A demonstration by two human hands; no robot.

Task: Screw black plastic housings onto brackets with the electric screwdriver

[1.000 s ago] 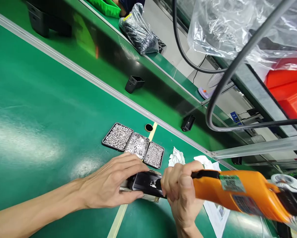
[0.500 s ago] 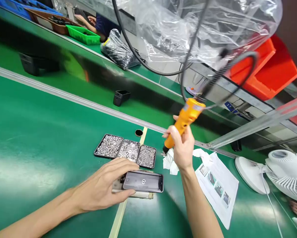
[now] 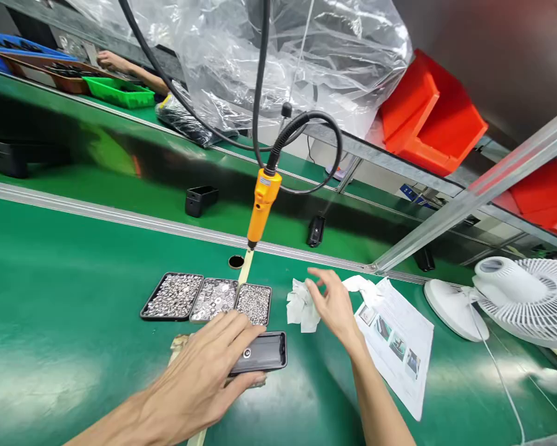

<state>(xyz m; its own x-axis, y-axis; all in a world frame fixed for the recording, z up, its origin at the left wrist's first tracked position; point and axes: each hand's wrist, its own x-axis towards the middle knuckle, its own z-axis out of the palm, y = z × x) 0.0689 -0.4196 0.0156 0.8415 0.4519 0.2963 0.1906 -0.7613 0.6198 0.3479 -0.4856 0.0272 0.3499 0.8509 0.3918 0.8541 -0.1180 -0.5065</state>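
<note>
My left hand (image 3: pixel 217 378) grips a shallow black rectangular plastic case (image 3: pixel 266 354) from above, thumb along the near edge and fingers over the far one. A small round metal piece (image 3: pixel 247 353) shows inside the case. Underneath is a worn block (image 3: pixel 178 347), mostly hidden by the hand. My right hand (image 3: pixel 331 303) is open and holds nothing, just right of a crumpled white tissue (image 3: pixel 302 306). An orange electric screwdriver (image 3: pixel 262 207) hangs by its cable, tip down, beyond the trays. Small metal parts fill the left tray (image 3: pixel 173 296), middle tray (image 3: pixel 214 298) and right tray (image 3: pixel 254 303).
A printed sheet (image 3: pixel 399 347) and a white fan (image 3: pixel 515 297) lie to the right. Behind the metal rail (image 3: pixel 120 214) stand a black part (image 3: pixel 201 199) and another black part (image 3: pixel 316 230). Red bins (image 3: pixel 434 118) sit on the shelf above. Another person's hand (image 3: pixel 115 62) is at the far left.
My right hand has let go of the screwdriver, which now hangs up and to the left. The right hand is lower, by the tissue. The left hand stays on the case; the view has shifted.
</note>
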